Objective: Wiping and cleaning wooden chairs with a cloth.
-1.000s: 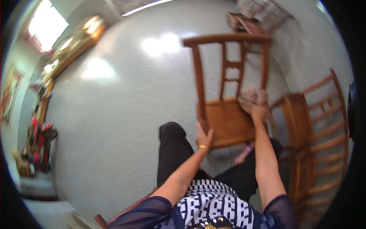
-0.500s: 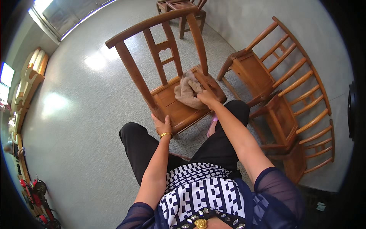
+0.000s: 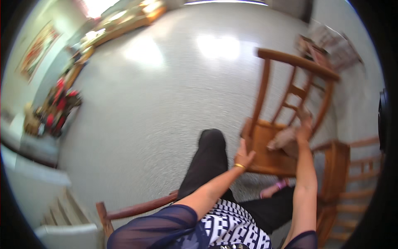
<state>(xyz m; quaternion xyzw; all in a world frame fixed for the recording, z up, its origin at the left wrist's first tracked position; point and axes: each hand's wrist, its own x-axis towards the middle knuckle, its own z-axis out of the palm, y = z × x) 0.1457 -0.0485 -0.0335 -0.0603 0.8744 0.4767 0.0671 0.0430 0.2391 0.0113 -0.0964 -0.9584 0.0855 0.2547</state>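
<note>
A brown wooden chair with a slatted back stands before me, right of the middle. My left hand, a gold bracelet at its wrist, grips the left side of the seat by the back post. A greyish-brown cloth lies bunched on the right part of the seat. On the cloth is my right hand, near the right back post; motion blurs its fingers, and part of the cloth is hidden beneath it.
More wooden chairs stand along the right wall, close to my right arm. Behind my left elbow is a reddish wooden chair rail. Red and black items sit at the far left, and a long wooden bench stands at the back.
My view has swung left, so the chair now appears farther right. My right hand and the cloth have shifted toward the chair's back; the left hand keeps its hold on the seat side.
</note>
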